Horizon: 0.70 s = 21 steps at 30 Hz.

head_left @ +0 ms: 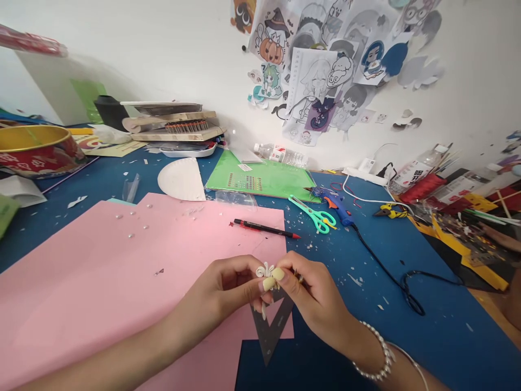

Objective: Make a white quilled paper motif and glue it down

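My left hand and my right hand meet at the lower middle of the view. Between their thumbs and fingers they pinch a small white curled ornament, with a spiral and loops showing above the thumbs. Its lower part is mostly covered by my fingers. Under the hands lies a dark triangular ruler, partly over the pink paper and partly over the blue tabletop. A black and red pencil rests beyond my hands on the pink paper. Several pearl beads are scattered on its left part.
Teal scissors and a blue glue gun with a black cord lie at the right. A white half-disc and a green sheet are behind the paper. Stacked boards stand by the wall; bottles crowd the right.
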Motion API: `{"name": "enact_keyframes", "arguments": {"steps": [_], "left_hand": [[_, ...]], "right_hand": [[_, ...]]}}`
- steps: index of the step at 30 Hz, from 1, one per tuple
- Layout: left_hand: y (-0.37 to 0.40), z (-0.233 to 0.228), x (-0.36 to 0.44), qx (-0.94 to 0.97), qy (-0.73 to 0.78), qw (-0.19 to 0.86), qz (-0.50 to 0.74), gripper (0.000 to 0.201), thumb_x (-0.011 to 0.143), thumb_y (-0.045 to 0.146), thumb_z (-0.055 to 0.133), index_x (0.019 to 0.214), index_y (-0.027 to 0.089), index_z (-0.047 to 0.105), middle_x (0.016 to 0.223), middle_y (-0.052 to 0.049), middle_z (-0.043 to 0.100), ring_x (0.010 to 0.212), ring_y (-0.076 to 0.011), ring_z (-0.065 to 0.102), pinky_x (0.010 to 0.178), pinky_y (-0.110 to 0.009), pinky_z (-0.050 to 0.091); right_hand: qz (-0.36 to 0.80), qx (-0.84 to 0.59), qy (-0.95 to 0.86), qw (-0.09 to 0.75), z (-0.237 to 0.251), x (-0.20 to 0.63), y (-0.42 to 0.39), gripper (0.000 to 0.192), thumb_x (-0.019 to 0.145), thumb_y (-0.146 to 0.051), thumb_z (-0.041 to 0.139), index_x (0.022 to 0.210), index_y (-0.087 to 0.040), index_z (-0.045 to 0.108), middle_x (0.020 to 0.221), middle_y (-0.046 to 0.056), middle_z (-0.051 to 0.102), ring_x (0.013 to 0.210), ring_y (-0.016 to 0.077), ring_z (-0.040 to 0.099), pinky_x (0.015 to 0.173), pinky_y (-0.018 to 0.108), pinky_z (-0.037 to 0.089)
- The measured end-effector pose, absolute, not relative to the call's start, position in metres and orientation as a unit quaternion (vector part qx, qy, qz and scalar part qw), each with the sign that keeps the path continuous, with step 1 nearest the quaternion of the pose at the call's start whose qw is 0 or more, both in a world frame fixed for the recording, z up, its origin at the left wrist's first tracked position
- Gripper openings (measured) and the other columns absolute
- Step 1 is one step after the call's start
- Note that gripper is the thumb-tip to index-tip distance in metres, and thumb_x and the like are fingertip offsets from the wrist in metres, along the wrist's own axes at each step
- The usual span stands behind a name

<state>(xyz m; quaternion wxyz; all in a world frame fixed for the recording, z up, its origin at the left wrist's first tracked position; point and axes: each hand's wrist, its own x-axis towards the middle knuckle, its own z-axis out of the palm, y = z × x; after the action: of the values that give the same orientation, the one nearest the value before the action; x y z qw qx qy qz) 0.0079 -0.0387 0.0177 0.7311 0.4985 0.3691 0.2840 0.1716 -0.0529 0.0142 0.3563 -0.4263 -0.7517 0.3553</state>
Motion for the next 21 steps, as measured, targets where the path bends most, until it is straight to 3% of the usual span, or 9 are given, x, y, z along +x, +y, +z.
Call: {"name": "enact_keyframes", "arguments": {"steps": [7,14,21], "left_hand": [[-0.0376,0.0170,0.0086,0.486,0.355,0.746,0.285,0.009,0.073,0.022,0.059,0.068,0.015,0.059,0.061,0.003,0.060,0.057,-0.0093,0.052,0.058,-0.019,0.043],[-0.0387,0.0181,0.0101,0.485,0.364,0.749,0.268,0.012,0.073,0.025,0.058,0.067,0.015,0.058,0.060,0.002,0.061,0.054,-0.0108,0.055,0.055,-0.021,0.043],[-0.0380,0.0192,0.0100,0.499,0.370,0.739,0.261,0.012,0.073,0.027,0.057,0.069,0.015,0.058,0.060,0.002,0.059,0.056,-0.0113,0.054,0.055,-0.021,0.043]], "right_hand": [[0.395,-0.435,-0.724,0.360,0.0147,0.1782,-0.0504,0.027,0.085,-0.032,0.036,0.066,-0.016,0.048,0.053,-0.005,0.042,0.043,0.0047,0.033,0.041,0.017,0.026],[0.365,-0.424,-0.760,0.331,0.0146,0.1757,-0.0505,0.028,0.085,-0.032,0.035,0.066,-0.016,0.050,0.055,-0.004,0.047,0.047,0.0055,0.040,0.045,0.017,0.030],[0.359,-0.441,-0.750,0.339,0.0127,0.1728,-0.0513,0.025,0.084,-0.029,0.037,0.065,-0.016,0.046,0.050,-0.006,0.041,0.043,0.0046,0.032,0.042,0.017,0.025]]}}
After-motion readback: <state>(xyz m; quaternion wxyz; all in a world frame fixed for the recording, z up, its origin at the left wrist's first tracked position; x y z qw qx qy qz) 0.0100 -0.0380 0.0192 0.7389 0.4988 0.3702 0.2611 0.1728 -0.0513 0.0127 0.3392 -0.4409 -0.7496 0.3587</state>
